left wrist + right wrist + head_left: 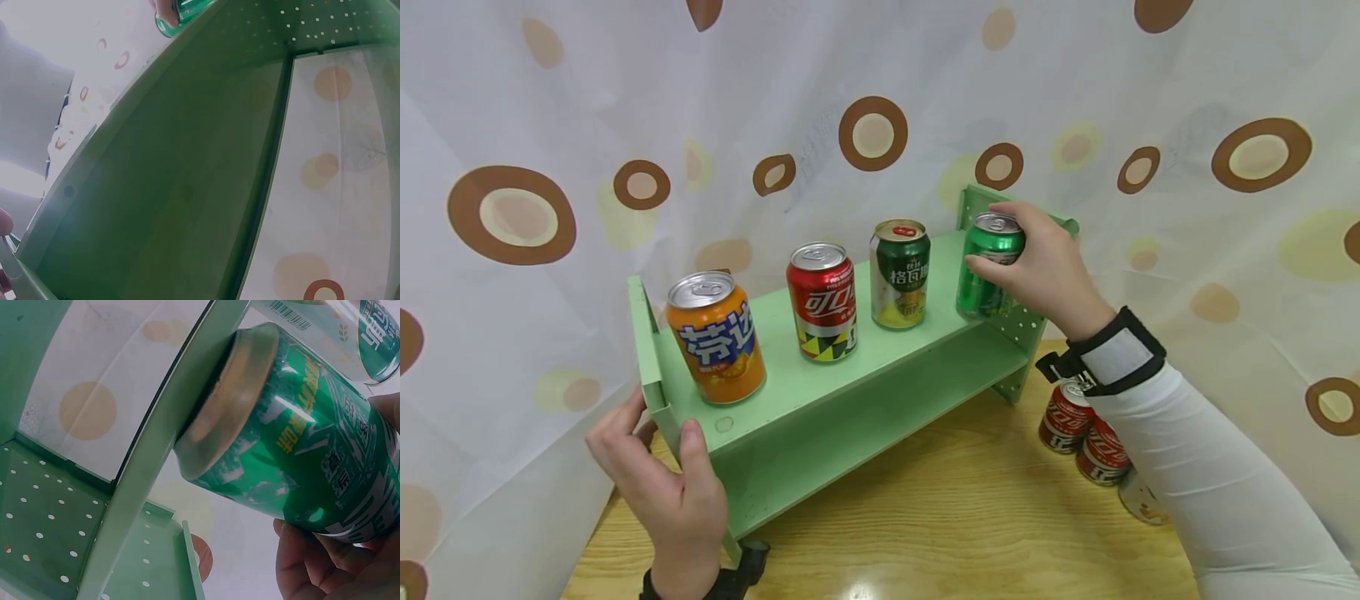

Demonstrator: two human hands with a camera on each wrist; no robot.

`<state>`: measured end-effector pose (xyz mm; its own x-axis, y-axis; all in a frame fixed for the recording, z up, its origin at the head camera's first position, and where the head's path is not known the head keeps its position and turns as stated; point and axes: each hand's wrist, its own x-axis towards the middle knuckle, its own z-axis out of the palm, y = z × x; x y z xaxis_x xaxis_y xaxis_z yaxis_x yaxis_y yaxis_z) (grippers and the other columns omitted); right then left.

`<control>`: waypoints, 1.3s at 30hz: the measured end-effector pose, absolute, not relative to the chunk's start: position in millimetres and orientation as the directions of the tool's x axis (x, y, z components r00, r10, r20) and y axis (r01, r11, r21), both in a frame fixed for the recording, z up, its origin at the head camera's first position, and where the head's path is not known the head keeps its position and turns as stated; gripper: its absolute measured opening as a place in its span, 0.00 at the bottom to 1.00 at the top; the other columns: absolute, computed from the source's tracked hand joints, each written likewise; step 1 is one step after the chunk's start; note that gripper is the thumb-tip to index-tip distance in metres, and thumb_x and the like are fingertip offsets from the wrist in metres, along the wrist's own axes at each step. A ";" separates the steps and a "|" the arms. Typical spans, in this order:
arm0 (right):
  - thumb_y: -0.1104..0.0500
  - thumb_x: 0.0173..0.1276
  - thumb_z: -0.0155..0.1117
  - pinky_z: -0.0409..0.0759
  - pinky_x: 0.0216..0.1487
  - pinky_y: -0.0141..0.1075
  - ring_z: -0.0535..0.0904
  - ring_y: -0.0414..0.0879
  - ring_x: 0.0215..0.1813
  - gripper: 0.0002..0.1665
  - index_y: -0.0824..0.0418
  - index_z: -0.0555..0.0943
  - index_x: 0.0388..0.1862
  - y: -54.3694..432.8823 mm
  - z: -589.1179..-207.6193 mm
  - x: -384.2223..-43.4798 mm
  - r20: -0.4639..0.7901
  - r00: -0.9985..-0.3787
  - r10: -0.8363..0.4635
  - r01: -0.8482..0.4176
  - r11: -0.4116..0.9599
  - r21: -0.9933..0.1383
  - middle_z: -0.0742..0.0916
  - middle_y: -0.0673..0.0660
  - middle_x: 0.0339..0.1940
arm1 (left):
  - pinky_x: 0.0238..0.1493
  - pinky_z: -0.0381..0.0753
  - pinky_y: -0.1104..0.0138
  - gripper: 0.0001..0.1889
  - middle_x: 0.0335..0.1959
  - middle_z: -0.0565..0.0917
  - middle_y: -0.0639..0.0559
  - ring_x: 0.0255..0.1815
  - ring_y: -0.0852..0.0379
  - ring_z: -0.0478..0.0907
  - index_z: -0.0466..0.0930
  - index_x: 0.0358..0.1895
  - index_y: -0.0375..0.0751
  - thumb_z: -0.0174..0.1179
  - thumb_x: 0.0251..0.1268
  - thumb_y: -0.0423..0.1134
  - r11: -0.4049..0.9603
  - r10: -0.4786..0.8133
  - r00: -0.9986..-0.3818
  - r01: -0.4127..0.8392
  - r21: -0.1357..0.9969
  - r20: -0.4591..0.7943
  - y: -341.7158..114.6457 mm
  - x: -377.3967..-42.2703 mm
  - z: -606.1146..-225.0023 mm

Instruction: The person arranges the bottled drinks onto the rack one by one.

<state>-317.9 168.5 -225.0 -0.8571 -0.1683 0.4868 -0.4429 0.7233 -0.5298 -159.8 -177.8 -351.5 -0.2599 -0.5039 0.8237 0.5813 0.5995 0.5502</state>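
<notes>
My right hand [1051,271] grips a green soda can [973,287] near its top, thumb on the front. This can stands at the right end of a light green two-tier shelf [790,393]; in the right wrist view the can's base [231,394] is at the upper board's edge. With thumb in front and fingers outside, my left hand [666,483] holds the shelf's left end panel. Along the upper board stand an orange can [721,342], a red cola can [822,304] and a green-and-gold can [899,279].
On the wooden table [925,500], right of the shelf, two red cans [1063,421] and a pale can [1141,500] stand partly behind my right forearm. A white patterned sheet [775,67] hangs behind the shelf. The shelf's right end panel [1026,333] is perforated.
</notes>
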 end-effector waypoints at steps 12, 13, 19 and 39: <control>0.46 0.66 0.71 0.83 0.54 0.57 0.79 0.61 0.59 0.48 0.57 0.63 0.81 166.7 -225.5 -318.8 0.468 -0.868 -0.165 -0.423 0.738 -0.525 0.77 0.66 0.68 | 0.57 0.70 0.72 0.28 0.59 0.66 0.64 0.61 0.60 0.64 0.68 0.65 0.23 0.51 0.60 0.29 0.607 -0.499 -0.261 0.576 0.548 0.826 -178.7 -159.8 -352.2; 0.46 0.66 0.71 0.83 0.55 0.57 0.79 0.61 0.59 0.49 0.57 0.62 0.81 166.2 -225.6 -319.1 0.468 -0.868 -0.165 -0.424 0.736 -0.527 0.77 0.66 0.68 | 0.57 0.70 0.72 0.28 0.59 0.66 0.63 0.61 0.60 0.64 0.68 0.65 0.23 0.51 0.60 0.29 0.607 -0.499 -0.263 0.574 0.549 0.826 -178.9 -159.7 -352.2; 0.45 0.67 0.71 0.82 0.55 0.57 0.79 0.62 0.59 0.51 0.57 0.59 0.82 163.0 -227.9 -319.5 0.471 -0.868 -0.158 -0.428 0.718 -0.549 0.77 0.68 0.67 | 0.57 0.71 0.72 0.28 0.60 0.66 0.61 0.62 0.60 0.64 0.69 0.66 0.25 0.51 0.60 0.29 0.608 -0.501 -0.268 0.568 0.555 0.823 -179.1 -158.8 -352.1; 0.43 0.67 0.71 0.81 0.56 0.56 0.79 0.61 0.61 0.52 0.58 0.58 0.81 152.7 -237.2 -329.0 0.487 -0.865 -0.117 -0.418 0.706 -0.573 0.78 0.67 0.67 | 0.56 0.70 0.71 0.28 0.59 0.70 0.53 0.61 0.60 0.64 0.69 0.65 0.24 0.51 0.59 0.29 0.606 -0.502 -0.261 0.574 0.551 0.825 -179.1 -159.6 -352.3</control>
<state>-329.0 152.7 -237.2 -0.8654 -0.1168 0.4872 -0.4176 0.7055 -0.5725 -159.6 -179.1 -352.3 -0.2609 -0.5019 0.8247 0.5741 0.6061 0.5505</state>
